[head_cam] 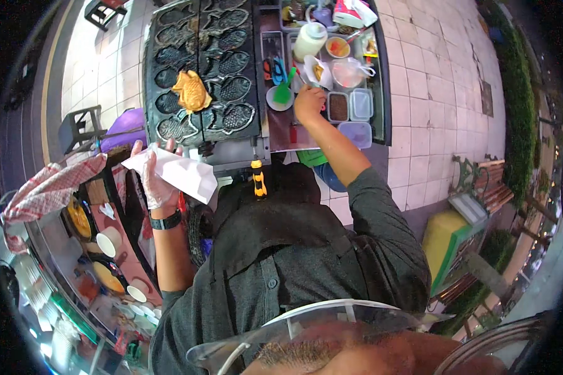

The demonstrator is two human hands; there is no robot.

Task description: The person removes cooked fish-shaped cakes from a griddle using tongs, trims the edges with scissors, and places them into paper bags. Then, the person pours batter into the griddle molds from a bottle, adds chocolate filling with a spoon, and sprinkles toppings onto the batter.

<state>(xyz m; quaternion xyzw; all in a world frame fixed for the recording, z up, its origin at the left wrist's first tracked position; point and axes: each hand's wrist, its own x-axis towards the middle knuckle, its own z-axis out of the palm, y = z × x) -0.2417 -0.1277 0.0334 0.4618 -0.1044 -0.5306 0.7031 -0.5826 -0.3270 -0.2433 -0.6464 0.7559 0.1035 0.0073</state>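
Note:
My left hand [157, 185], in a clear plastic glove, holds a white paper sleeve [185, 173] in front of the griddle. Its thumb lies over the paper. A golden fish-shaped waffle [192, 91] rests across the middle of the cast-iron fish-mould griddle [198, 126]. My bare right hand [310, 104] is over the topping tray with its fingers curled. What lies under those fingers is hidden. Close by are a green brush [283, 91] in a small white bowl [277, 104], a box of brown granules [338, 108] and a white paper cone [317, 72] with a golden piece inside.
A yellow-and-black handle [259, 180] juts toward me from the griddle's front. Behind my right hand stand a squeeze bottle [310, 41] and a bowl of orange sauce [338, 47]. A checked cloth [51, 187] hangs at left, near paper cups [109, 241] on a side counter.

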